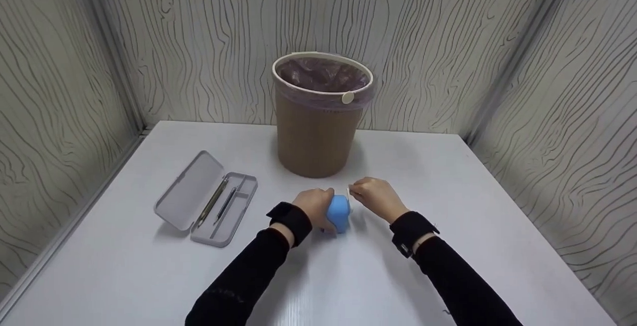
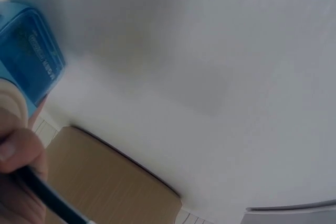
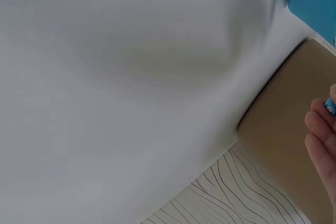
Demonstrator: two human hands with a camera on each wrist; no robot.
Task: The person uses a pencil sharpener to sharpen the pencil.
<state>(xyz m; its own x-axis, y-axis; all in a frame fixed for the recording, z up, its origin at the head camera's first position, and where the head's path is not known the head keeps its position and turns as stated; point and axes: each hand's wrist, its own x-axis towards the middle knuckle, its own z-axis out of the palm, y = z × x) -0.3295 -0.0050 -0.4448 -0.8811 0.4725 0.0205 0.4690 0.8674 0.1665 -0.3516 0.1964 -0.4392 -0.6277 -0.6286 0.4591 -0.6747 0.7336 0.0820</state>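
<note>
My left hand (image 1: 314, 209) grips a blue pencil sharpener (image 1: 338, 214) from its left side. In the left wrist view the sharpener (image 2: 34, 51) shows a translucent blue shavings drawer and a cream round face. Curled fingers (image 2: 18, 150) lie close to that face, around a dark pencil (image 2: 50, 198) that runs out to the lower right. On the sharpener's other side my right hand (image 1: 378, 199) pinches the end of its white crank (image 1: 348, 194). A small blue knob (image 3: 330, 106) shows between the fingertips in the right wrist view. The pencil's tip is hidden.
A tall brown bin (image 1: 316, 139) with a cream rim and plastic liner stands behind the hands. To the left lies an opened grey pencil case (image 1: 244, 211) holding a gold-coloured pen (image 1: 213, 201) and a thin dark pen (image 1: 226, 205). Patterned walls enclose the white table (image 1: 463, 276).
</note>
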